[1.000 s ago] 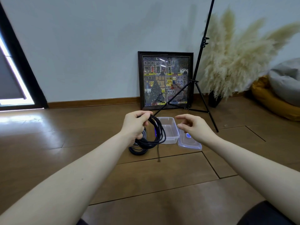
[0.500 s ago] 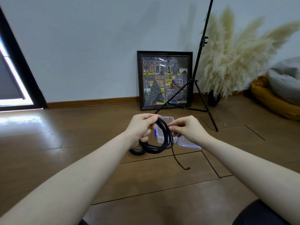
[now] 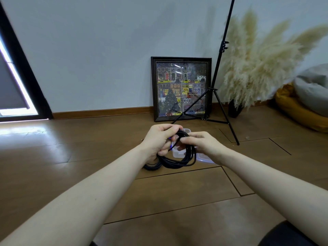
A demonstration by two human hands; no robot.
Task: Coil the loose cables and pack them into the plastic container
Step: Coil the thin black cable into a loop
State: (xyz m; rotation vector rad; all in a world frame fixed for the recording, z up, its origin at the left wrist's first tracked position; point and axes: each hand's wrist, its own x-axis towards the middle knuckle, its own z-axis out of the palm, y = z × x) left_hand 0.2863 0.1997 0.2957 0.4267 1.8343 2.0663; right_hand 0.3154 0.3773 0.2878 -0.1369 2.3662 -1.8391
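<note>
the right hand [image 3: 202, 144] has come in from beside the plastic container [image 3: 179, 153] and now pinches the black cable coil [image 3: 179, 160] at its top, meeting the left hand [image 3: 159, 141], whose curled fingers grip the same bundle — the dangling tail is no longer seen. the coil hangs just above the container, so winding looks nearly finished. another cable [image 3: 152, 166] lies left of the container.
</note>
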